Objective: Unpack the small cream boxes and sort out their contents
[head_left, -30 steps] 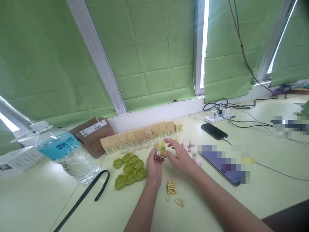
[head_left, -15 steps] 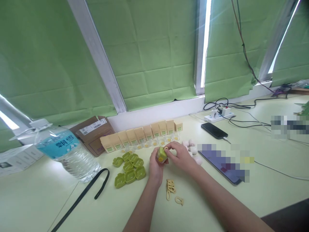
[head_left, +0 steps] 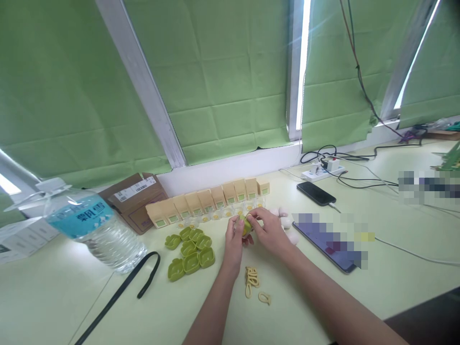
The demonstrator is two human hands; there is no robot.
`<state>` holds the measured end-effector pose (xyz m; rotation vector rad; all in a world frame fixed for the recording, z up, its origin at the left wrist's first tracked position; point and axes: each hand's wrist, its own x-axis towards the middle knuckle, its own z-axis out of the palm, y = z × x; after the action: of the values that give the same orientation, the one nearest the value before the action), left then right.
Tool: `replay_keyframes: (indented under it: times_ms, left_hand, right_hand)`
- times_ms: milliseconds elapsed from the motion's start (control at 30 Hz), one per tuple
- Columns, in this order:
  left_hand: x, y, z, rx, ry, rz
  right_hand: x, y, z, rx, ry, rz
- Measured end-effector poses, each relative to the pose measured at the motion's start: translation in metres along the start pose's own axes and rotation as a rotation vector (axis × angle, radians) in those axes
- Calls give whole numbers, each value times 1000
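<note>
My left hand [head_left: 233, 247] is wrapped round a small green silicone case [head_left: 246, 226], held just above the table and partly covered by fingers. At the top of the case, the fingers of my right hand [head_left: 269, 232] pinch a small yellow loop, mostly hidden by the fingertips. Below my hands lie a little pile of yellow loops [head_left: 252, 278] and a single yellow loop [head_left: 265, 298]. To the left, several empty green silicone cases [head_left: 191, 261] sit close together, open side up. Rounded pale pink-white pieces [head_left: 286, 222] rest beyond my right hand.
Behind stands a row of small tan boxes [head_left: 196, 203] with clear round pieces [head_left: 216, 214] before it. A large water bottle [head_left: 104, 230], a brown carton [head_left: 134, 201] and a black strap [head_left: 122, 287] are left. Phones [head_left: 316, 193] and a power strip [head_left: 323, 171] are right.
My left fingers have closed further over the green case, covering more of it. My right fingertips stay at its top by the yellow loop. The whole view has shifted slightly.
</note>
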<state>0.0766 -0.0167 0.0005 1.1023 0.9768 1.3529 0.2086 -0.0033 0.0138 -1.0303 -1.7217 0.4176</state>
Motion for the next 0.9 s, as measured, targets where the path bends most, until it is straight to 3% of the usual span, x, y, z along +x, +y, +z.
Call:
replay_keyframes:
  times_ms: [533, 733, 900]
  left_hand:
    - [-1, 2, 2, 12, -32, 27]
    - [1, -1, -1, 47, 43, 35]
    - [4, -3, -6, -13, 137, 42]
  right_hand:
    - [0, -1, -3, 127, 94, 19]
    - [2, 2, -3, 298, 248, 124]
    - [1, -1, -2, 371, 201, 115]
